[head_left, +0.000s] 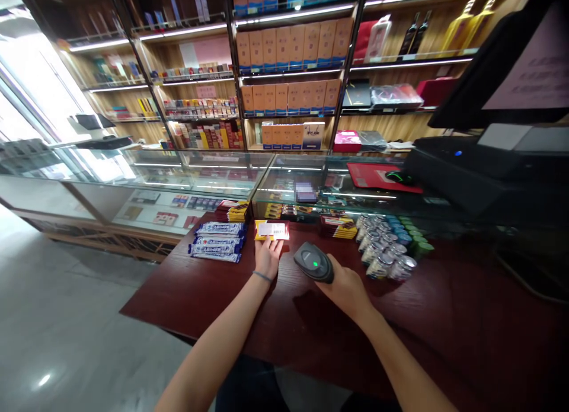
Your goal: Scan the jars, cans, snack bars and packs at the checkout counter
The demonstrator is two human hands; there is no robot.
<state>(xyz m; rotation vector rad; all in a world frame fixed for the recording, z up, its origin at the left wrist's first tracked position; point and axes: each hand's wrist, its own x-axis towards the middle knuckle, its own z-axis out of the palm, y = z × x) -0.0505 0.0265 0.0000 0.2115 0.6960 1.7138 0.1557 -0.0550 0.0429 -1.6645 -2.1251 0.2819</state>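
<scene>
1. Step in hand: this looks like the reading of one packet's code. The left grip (267,256) is closed on the near edge of a red-and-yellow packet (272,229); whether the packet is lifted clear of the bench (213,299) I cannot tell.
2. The right grip (344,284) is wrapped around the handle of a dark scanner (313,262), which shows a green light and stands near the packet, apart from it.
3. The packet is ahead of the left wrist, between blue-and-white bars (217,241) to its left and a stack of similar packets (338,227) to its right, with cans (382,252) beyond that stack.
4. As I judge it, the next move calls for a steady packet, label up, and the scanner's nose squarely facing the code.
5. Writing: the packet's pale label carries a barcode (278,230), its print too small to read. The bars bear white lettering, not legible. A white box (313,135) on the shelf has dark lettering I cannot make out; the screen's (533,62) text is blurred.
</scene>
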